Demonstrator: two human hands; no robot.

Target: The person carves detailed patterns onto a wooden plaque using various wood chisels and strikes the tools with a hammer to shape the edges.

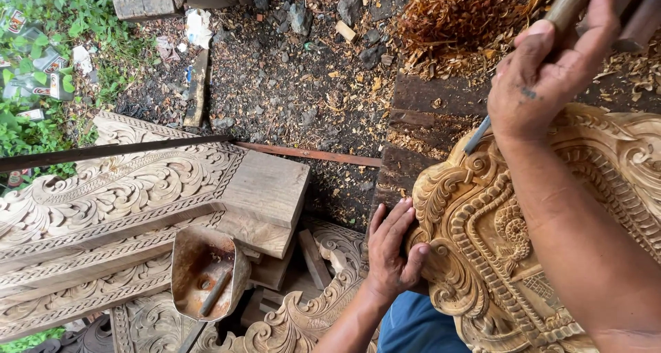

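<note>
My right hand (544, 78) is closed around the wooden handle of a chisel (566, 10); its metal blade (476, 135) touches the upper left edge of a large ornate carved wooden panel (496, 229). The panel is pale wood with scrolls and beaded borders and fills the right of the view. My left hand (392, 246) rests flat against the panel's left edge, thumb on the carving, fingers spread along the side. My right forearm crosses over the panel's middle.
Long carved wooden boards (117, 208) lie stacked at left, with a rusty metal scoop (205, 270) on them. Another carved piece (303, 312) lies below. Dark gravel ground (289, 71) with wood chips (468, 16), a dark plank (427, 112), grass and litter at top left.
</note>
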